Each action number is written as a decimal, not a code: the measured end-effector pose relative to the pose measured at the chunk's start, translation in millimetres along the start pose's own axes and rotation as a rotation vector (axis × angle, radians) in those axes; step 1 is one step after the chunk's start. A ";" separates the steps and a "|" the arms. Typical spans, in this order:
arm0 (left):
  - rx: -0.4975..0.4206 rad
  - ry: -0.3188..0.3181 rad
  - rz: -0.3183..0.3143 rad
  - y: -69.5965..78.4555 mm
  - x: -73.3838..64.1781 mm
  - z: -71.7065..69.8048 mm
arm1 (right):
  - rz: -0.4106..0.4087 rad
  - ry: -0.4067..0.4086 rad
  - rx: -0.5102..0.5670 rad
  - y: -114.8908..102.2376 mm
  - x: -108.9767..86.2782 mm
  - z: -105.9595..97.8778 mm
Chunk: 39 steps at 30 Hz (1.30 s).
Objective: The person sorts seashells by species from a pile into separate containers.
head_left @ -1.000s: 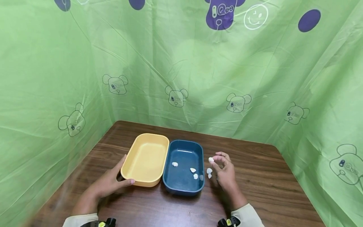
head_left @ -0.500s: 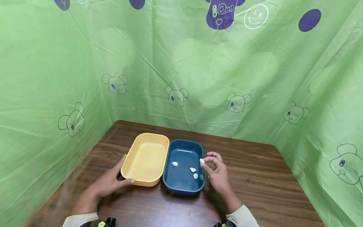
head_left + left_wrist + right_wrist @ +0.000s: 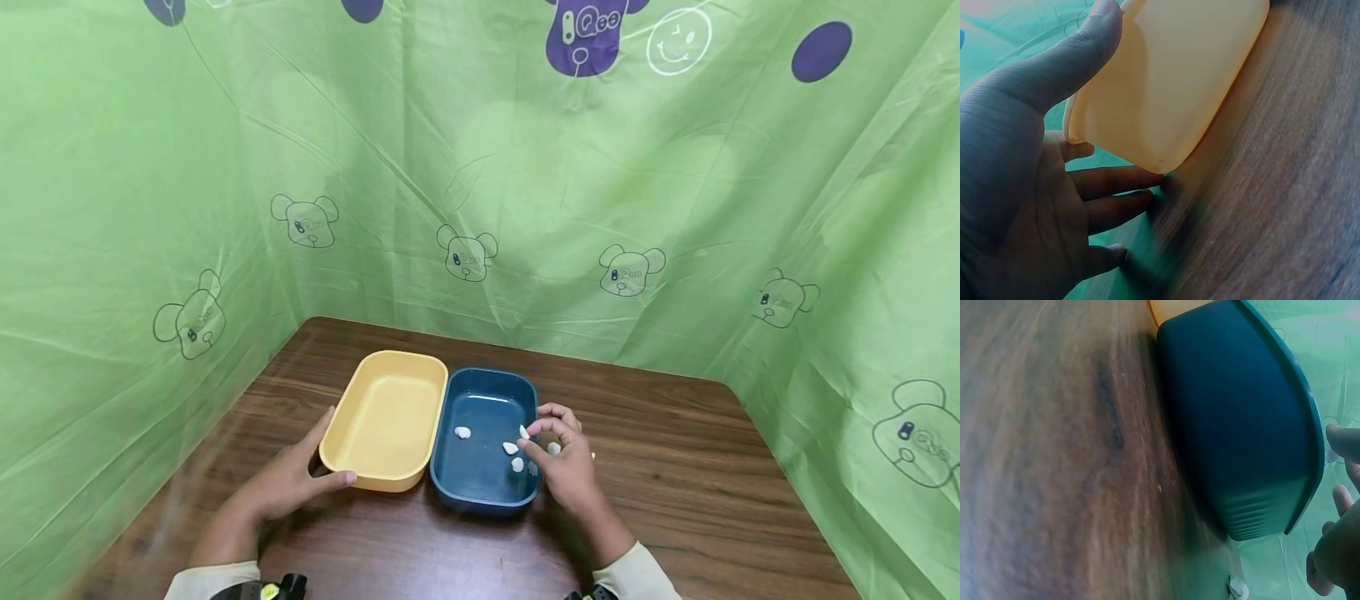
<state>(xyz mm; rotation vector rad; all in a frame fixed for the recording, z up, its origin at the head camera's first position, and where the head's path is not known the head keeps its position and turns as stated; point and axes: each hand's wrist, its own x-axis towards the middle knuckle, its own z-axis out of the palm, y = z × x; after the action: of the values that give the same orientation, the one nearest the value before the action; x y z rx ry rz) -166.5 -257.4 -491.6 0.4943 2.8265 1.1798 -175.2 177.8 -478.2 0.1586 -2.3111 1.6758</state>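
My left hand (image 3: pixel 288 482) rests at the near left corner of a yellow rectangular container (image 3: pixel 386 425). In the left wrist view its fingers (image 3: pixel 1116 184) are straight and spread beside the corner, with the thumb (image 3: pixel 1079 56) laid along the wall near the rim. Over the right side of a dark blue container (image 3: pixel 480 496), my right hand (image 3: pixel 566 462) pinches a small white seashell (image 3: pixel 524 432) between thumb and forefinger. Three white seashells (image 3: pixel 462 432) lie on the blue container's floor. On the table, another white seashell (image 3: pixel 553 448) shows behind the right hand.
The two containers stand side by side, nearly touching, on a brown wooden table (image 3: pixel 660 442). A green printed curtain (image 3: pixel 525 192) hangs around the table's back and sides. The blue container's outer wall (image 3: pixel 1241 425) fills much of the right wrist view.
My right hand has moved left with the pinched seashell, from over the table beside the blue container to over its inside. My left hand and both containers have stayed in place.
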 end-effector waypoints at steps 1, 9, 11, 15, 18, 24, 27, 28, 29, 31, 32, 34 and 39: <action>-0.009 -0.003 -0.003 0.0 0.0 0.0 | -0.004 0.001 -0.004 0.4 -0.1 0.4; -0.030 -0.013 -0.020 -0.1 0.3 0.3 | -0.058 -0.004 -0.029 0.5 -2.4 2.8; -0.031 -0.012 -0.020 0.1 0.3 0.2 | -0.067 -0.009 -0.027 0.8 -2.7 3.1; -0.044 -0.014 -0.021 0.6 -0.1 -0.2 | -0.069 -0.015 -0.030 0.3 -2.7 2.7; -0.053 -0.017 -0.024 0.7 -0.5 -0.2 | -0.054 -0.019 -0.036 -0.2 -2.1 1.1; -0.053 -0.014 -0.025 -0.4 -0.6 0.2 | -0.053 -0.005 -0.026 1.9 -1.1 -1.1; -0.052 -0.012 -0.021 -0.6 -0.7 0.0 | -0.054 0.003 -0.021 3.8 -0.3 -2.0; -0.051 -0.010 -0.019 -0.5 -0.7 -0.1 | -0.053 0.006 -0.020 4.3 -0.2 -2.5; -0.046 -0.009 -0.018 -0.5 -0.7 -0.2 | -0.051 0.010 -0.019 4.6 -0.1 -3.1; -0.033 -0.005 -0.011 -0.8 -0.3 -0.3 | -0.046 0.021 -0.008 5.1 0.1 -4.9; -0.028 -0.004 -0.009 -1.0 -0.1 -0.3 | -0.044 0.025 0.002 5.2 0.4 -6.0; -0.010 0.000 -0.006 -1.5 0.2 -0.3 | -0.043 0.034 0.018 5.0 1.2 -8.1; -0.010 0.005 0.001 -2.8 0.0 0.4 | -0.025 0.042 0.016 4.6 4.6 -13.9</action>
<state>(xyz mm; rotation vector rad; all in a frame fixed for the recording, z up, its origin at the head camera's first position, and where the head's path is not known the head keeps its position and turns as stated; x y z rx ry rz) -167.2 -258.9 -493.9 0.4933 2.8233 1.1972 -178.5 192.7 -477.1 0.1539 -2.2562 1.6699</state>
